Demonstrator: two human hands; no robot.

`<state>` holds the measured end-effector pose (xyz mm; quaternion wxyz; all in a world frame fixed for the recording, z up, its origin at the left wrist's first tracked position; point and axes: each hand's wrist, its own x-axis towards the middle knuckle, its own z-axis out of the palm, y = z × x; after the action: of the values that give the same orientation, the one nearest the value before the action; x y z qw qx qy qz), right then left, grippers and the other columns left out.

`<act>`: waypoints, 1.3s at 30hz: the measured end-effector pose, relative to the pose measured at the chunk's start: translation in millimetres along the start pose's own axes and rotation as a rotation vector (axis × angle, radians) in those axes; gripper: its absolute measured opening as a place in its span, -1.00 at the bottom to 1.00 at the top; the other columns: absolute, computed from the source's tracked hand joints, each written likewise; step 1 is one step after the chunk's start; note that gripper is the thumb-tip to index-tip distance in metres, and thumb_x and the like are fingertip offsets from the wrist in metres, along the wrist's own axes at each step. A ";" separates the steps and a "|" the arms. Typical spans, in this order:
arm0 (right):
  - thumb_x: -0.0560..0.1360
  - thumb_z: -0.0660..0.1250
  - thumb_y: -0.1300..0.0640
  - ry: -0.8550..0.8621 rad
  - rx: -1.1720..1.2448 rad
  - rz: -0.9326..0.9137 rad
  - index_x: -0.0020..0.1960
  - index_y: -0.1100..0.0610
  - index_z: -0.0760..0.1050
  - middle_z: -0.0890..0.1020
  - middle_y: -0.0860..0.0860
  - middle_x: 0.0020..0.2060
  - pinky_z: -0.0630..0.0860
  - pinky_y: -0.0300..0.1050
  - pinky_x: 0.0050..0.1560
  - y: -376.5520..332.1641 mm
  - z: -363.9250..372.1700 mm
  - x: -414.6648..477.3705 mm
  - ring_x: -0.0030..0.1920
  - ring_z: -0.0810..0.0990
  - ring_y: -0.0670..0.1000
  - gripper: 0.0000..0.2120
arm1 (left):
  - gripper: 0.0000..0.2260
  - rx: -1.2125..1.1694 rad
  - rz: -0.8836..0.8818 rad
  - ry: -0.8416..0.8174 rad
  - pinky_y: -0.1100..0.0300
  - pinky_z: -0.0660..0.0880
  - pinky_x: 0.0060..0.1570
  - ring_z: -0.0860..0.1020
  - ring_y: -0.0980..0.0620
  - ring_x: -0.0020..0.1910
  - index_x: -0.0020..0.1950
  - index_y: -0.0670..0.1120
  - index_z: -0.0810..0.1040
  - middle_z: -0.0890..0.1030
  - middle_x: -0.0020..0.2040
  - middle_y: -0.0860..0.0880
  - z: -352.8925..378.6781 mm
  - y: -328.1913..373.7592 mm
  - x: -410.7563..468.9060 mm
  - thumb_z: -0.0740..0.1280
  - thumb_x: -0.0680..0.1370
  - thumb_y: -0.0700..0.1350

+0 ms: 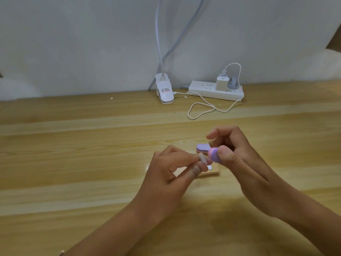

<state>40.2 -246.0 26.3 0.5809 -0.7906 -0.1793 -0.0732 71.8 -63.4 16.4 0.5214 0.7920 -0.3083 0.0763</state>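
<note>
One wooden table (73,154), nail buffer (214,155) above; white wall (73,43), power strip (206,92) behind.

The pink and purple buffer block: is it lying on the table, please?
No, the right hand grips the buffer block up off the table, close to the clear nail tip that the left hand pinches.

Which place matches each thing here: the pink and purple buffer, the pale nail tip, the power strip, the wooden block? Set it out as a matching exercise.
1. pink and purple buffer
2. pale nail tip
3. power strip
4. wooden block

A. at the back, by the wall
B. pinched by the left hand
C. gripped in the right hand
D. on the table, under both hands

Pairs: 1-C, 2-B, 3-A, 4-D.
</note>
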 end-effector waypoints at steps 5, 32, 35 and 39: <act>0.47 0.38 0.07 -0.032 0.309 0.020 0.03 0.12 0.57 0.66 -0.06 -0.14 0.54 -0.27 -0.08 -8.8 -3.6 0.2 -0.22 0.59 -0.12 -0.82 | -0.87 -0.020 0.043 0.045 0.20 0.32 -0.07 0.56 0.17 -0.16 -0.01 0.19 0.63 0.64 -0.19 0.25 -1.0 -1.2 -2.3 0.34 0.49 0.09; 0.24 0.54 0.14 0.160 0.358 0.235 -0.15 0.17 0.74 0.72 0.14 -0.25 0.60 -0.23 -0.18 -12.3 -19.8 3.8 -0.34 0.64 0.03 -0.80 | -0.90 0.235 0.035 0.037 0.19 0.21 0.04 0.48 0.15 -0.09 -0.15 0.20 0.68 0.62 -0.20 0.33 -5.1 2.2 -3.0 0.36 0.50 0.05; 0.28 0.54 0.16 0.045 0.320 0.205 -0.15 0.15 0.74 0.71 0.13 -0.28 0.59 -0.25 -0.10 -12.3 -14.9 1.2 -0.32 0.66 0.01 -0.84 | -0.89 0.312 0.060 0.004 0.18 0.21 0.06 0.46 0.16 -0.09 -0.11 0.26 0.66 0.64 -0.19 0.29 -5.4 5.9 -1.3 0.33 0.52 0.11; 0.22 0.55 0.16 0.169 0.365 0.201 -0.15 0.14 0.74 0.73 0.10 -0.25 0.59 -0.24 -0.19 -7.5 -21.5 5.6 -0.35 0.65 0.02 -0.80 | -0.92 0.212 0.040 0.039 0.20 0.20 0.04 0.47 0.19 -0.09 -0.14 0.18 0.70 0.60 -0.24 0.34 -5.4 1.5 -2.1 0.39 0.48 0.05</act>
<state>44.5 -263.3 41.5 0.7317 -0.6773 -0.0604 -0.0473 70.4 -58.2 19.1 0.4388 0.8349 -0.3042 0.1341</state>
